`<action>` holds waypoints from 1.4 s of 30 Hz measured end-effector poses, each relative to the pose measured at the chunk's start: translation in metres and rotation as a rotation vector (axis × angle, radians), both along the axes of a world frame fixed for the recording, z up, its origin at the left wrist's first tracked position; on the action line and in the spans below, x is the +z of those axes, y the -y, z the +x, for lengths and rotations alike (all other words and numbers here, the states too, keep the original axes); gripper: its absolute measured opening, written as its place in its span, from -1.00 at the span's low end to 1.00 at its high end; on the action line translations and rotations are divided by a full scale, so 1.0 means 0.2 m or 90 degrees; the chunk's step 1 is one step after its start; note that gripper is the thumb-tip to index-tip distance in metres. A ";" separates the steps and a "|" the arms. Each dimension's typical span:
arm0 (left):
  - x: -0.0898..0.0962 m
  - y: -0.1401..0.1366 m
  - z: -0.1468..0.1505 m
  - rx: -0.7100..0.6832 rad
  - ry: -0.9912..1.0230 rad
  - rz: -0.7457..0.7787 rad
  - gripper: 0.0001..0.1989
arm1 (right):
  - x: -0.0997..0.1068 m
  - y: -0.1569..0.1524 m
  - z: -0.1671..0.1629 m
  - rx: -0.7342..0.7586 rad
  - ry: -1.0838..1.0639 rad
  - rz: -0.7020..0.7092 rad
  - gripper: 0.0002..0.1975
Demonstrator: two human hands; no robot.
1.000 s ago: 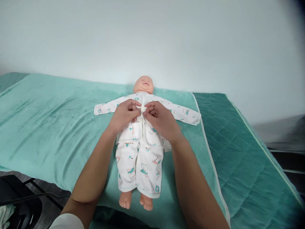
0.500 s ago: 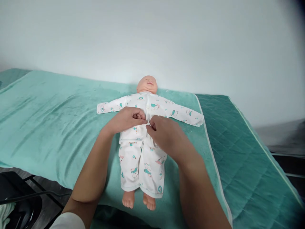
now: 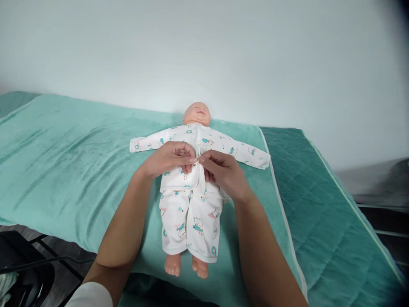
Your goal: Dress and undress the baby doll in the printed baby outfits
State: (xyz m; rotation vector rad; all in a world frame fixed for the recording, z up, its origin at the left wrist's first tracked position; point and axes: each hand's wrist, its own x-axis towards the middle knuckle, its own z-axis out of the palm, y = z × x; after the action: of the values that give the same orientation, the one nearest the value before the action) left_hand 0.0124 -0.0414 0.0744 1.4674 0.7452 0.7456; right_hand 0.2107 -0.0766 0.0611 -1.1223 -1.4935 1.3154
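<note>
A baby doll [image 3: 197, 113] lies on its back, arms stretched to both sides and bare feet toward me. It wears a white printed shirt [image 3: 177, 182] and matching trousers [image 3: 174, 221]. At the middle of the shirt front, my left hand [image 3: 174, 157] pinches one edge of the opening between thumb and fingers. My right hand [image 3: 223, 168] pinches the facing edge, its fingertips almost meeting the left ones. A small button or snap seems to lie between the fingertips, too small to make out. Below the hands the front edges hang slightly raised and apart.
Under the doll spreads a light green blanket [image 3: 64, 149] over a bed. A darker quilted cover [image 3: 306, 204] shows on the right. Behind stands a pale wall [image 3: 204, 51]. At lower left are a black chair-like object [image 3: 28, 273] and a cable [image 3: 64, 259].
My right hand has turned and moved slightly up, its fingers now pinching near the left fingertips. The shirt's lower front edges are more visible. My left hand has barely shifted.
</note>
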 end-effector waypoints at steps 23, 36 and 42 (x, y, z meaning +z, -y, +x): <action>-0.04 -0.02 0.00 0.002 -0.024 -0.011 -0.71 | -0.05 -0.02 -0.02 -0.031 -0.094 -0.031 -0.67; 0.01 0.02 0.01 0.050 -0.141 0.034 -0.93 | -0.05 -0.02 -0.02 -0.041 -0.097 -0.020 -0.66; 0.00 0.02 0.00 0.040 -0.126 0.041 -0.85 | -0.05 -0.02 -0.03 -0.041 -0.088 -0.024 -0.65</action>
State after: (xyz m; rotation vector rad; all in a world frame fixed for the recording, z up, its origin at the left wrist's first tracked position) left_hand 0.0126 -0.0447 0.0742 1.5972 0.9289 0.6841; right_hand 0.2057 -0.0729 0.0508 -1.0720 -1.3266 1.3527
